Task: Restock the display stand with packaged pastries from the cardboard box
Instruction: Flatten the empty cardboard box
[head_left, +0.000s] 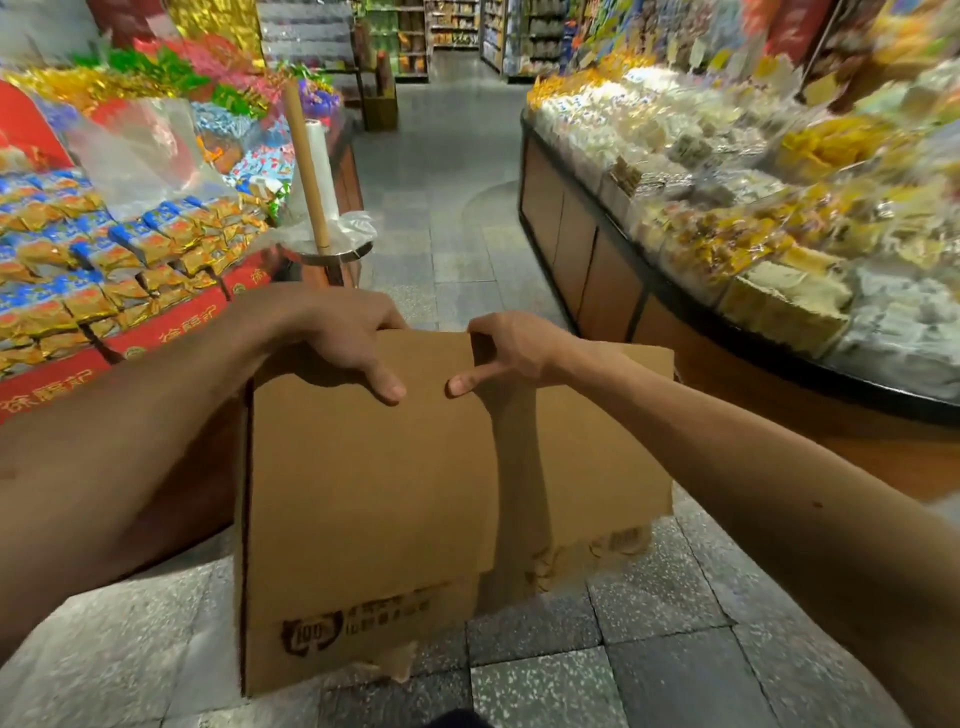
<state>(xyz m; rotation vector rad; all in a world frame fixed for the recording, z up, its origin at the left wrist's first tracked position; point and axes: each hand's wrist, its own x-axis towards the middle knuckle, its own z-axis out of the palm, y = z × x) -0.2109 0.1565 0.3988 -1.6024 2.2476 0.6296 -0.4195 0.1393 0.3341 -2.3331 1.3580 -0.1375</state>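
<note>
A brown cardboard box (363, 493) hangs in front of me above the tiled floor, its flaps closed or folded flat, with a dark printed logo near its lower left corner. My left hand (348, 338) grips its far top edge, thumb lying on the near face. My right hand (514, 348) holds the same edge just to the right, thumb pointing left across the cardboard. Whatever is inside the box is hidden. At the left stands the display stand (156, 332) with a red front, stacked with blue and gold packaged pastries (124, 249).
A curved wooden counter (597, 270) at the right is piled with pale and yellow packaged snacks. A roll of plastic bags on a pole (311, 171) stands at the left stand's corner. The grey tiled aisle (441, 171) runs ahead toward distant shelves.
</note>
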